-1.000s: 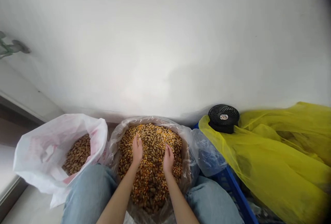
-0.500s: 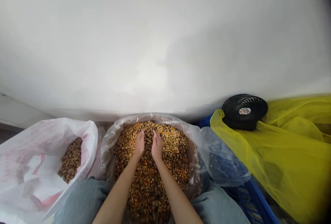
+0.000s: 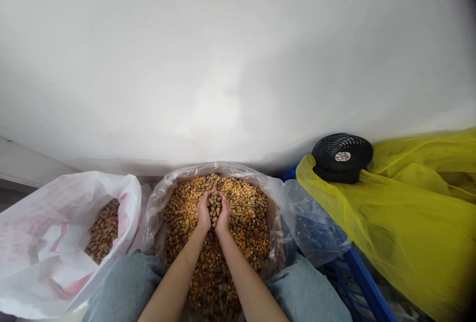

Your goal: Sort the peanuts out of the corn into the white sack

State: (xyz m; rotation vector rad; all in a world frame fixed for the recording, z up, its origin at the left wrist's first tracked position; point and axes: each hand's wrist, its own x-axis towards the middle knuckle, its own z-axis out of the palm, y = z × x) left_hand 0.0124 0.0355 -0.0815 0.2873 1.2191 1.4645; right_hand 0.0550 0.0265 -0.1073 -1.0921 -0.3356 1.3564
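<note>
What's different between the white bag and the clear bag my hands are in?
The white plastic bag is opaque with pink print, while the clear plastic bag is see-through. The white bag shows only in-shell peanuts, sitting low; the clear bag is heaped with peanuts and yellow corn kernels. Your left hand and right hand cup a handful of peanuts over the clear bag, not the white one. Both bags stand open, side by side.

Nothing I can read from here. The white plastic sack (image 3: 55,242) at the left of my view carries pink printing (image 3: 59,237), but it's creased and washed out, with no words I could make out. The black desk fan (image 3: 327,156) has a small round badge (image 3: 342,156) on its hub, too small to read.
</note>
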